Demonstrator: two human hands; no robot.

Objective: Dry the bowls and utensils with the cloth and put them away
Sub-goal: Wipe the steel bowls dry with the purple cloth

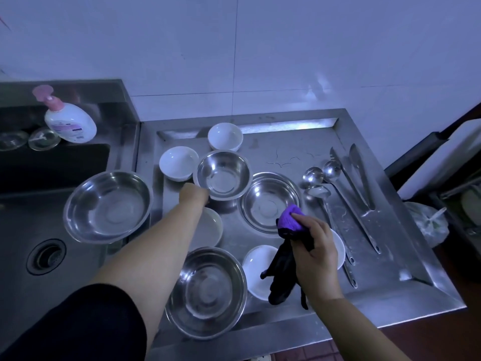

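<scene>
The left hand (194, 195) reaches forward and grips the near rim of a small round stainless-steel bowl (222, 174), which appears lifted off the steel tabletop (286, 152). The right hand (316, 246) clenches a bunched purple-and-black cloth (289, 238), its dark tail hanging down over a white ceramic bowl (253, 269). Between the two hands sits a wide shallow steel bowl (269, 201). Beyond the right hand lie steel ladles (312, 175) and tongs (360, 175). Beneath the left forearm sits a larger steel bowl (205, 291); outside it, another (108, 207) sits at the sink's edge.
</scene>
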